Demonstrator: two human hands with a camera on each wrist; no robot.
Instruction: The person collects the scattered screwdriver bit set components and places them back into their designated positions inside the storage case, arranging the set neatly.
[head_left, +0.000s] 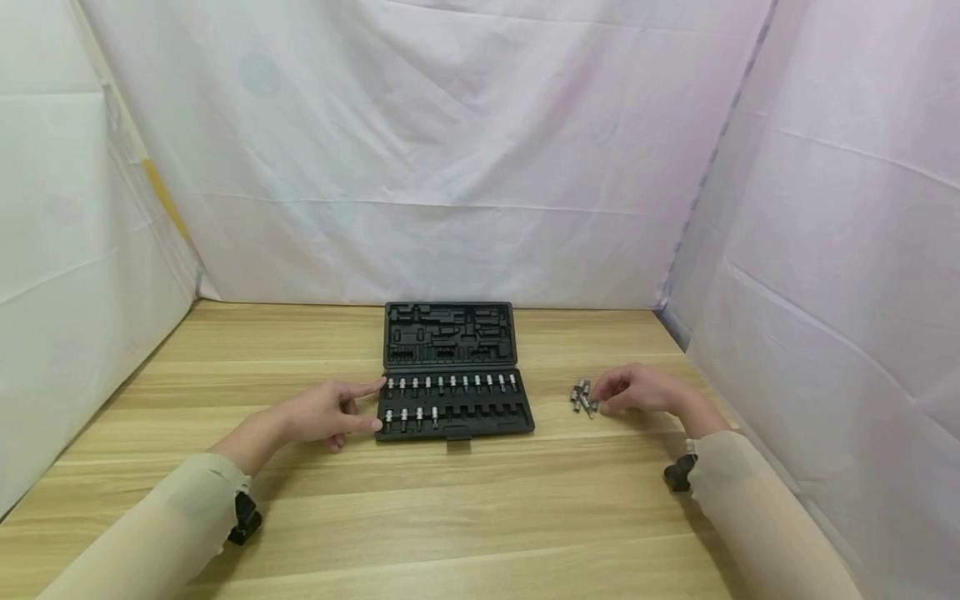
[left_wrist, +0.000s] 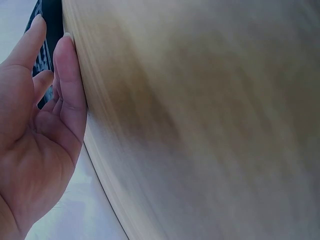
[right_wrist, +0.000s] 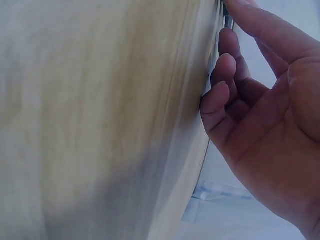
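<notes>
A black socket case lies unfolded on the table, its moulded lid at the back. Silver bit sockets fill its rear row, and several more stand at the left of the front row, beside vacant slots. My left hand is at the case's left edge, index finger and thumb stretched out to it, other fingers bent. To the right, my right hand has thumb and fingertips at a small pile of loose bit sockets. I cannot tell whether it pinches one; its fingertips are cut off in the right wrist view.
The wooden table is bounded by white cloth at the back and both sides. A latch tab sticks out from the case's front edge. Black devices are strapped at both wrists.
</notes>
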